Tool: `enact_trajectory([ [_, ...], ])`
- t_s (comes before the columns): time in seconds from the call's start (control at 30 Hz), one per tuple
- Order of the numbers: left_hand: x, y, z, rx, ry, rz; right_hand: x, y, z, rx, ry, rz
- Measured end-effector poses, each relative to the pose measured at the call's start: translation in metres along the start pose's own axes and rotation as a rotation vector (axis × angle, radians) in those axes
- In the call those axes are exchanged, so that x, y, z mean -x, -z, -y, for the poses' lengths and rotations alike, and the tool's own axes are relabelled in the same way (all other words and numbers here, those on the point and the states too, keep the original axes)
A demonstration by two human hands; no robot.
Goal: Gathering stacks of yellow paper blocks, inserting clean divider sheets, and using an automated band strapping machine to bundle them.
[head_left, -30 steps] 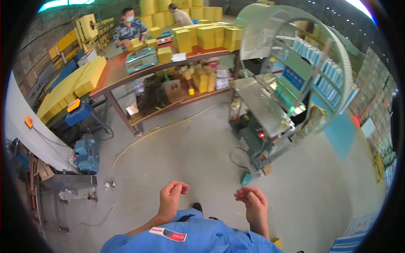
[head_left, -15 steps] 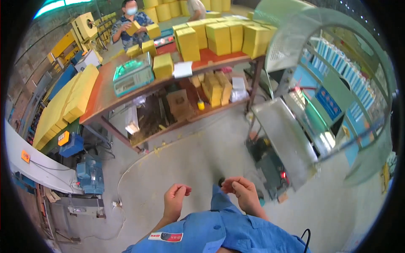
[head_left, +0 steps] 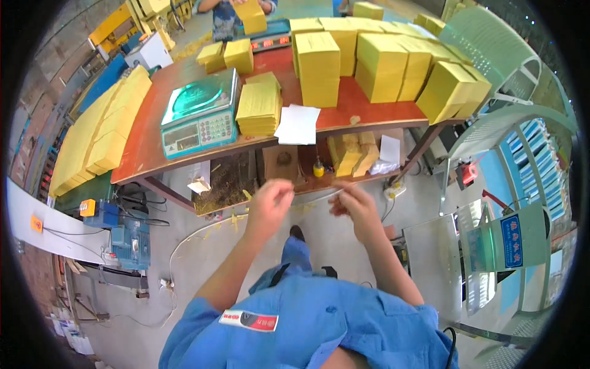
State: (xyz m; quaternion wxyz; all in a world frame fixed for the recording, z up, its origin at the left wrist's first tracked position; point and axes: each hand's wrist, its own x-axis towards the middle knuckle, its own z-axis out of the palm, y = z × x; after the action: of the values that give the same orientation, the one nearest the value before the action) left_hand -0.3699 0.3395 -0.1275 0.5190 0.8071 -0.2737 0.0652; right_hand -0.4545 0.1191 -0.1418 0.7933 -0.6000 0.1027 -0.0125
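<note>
My left hand (head_left: 270, 208) is raised in front of my body, its fingers curled inward with nothing visible in them. My right hand (head_left: 355, 206) is level with it, fingers loosely bent and a little apart, also without a visible object. Both hands are apart from the red-topped table (head_left: 258, 150) ahead. Nearest on its edge are a sheaf of white paper slips (head_left: 297, 125) and a stack of yellow paper (head_left: 259, 106). Left of that stack sits a teal digital scale (head_left: 200, 117) with a bare plate. Taller yellow paper stacks (head_left: 318, 74) stand to the right.
Across the table, a person (head_left: 236, 15) holds a yellow block by a second scale (head_left: 270, 42). Long yellow stacks (head_left: 114, 126) lie at left above a blue motor (head_left: 130, 243). A cable (head_left: 190, 237) crosses the floor. Right are a metal bench (head_left: 433, 258) and green machine guards (head_left: 491, 46).
I have come closer to the table, which now looks larger and nearer. Both my hands have risen and reach further forward. The person across now shows only in part at the upper edge.
</note>
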Motion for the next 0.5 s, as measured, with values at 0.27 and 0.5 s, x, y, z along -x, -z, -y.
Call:
enact_trajectory([
  [0.27, -0.188, -0.069, 0.106, -0.322, -0.168, -0.003, -0.205, 0.005, -0.006, 0.088, 0.022, -0.229],
  [0.5, -0.226, -0.095, 0.133, -0.461, 0.011, 0.064, -0.283, 0.004, -0.001, 0.132, -0.159, -0.217],
])
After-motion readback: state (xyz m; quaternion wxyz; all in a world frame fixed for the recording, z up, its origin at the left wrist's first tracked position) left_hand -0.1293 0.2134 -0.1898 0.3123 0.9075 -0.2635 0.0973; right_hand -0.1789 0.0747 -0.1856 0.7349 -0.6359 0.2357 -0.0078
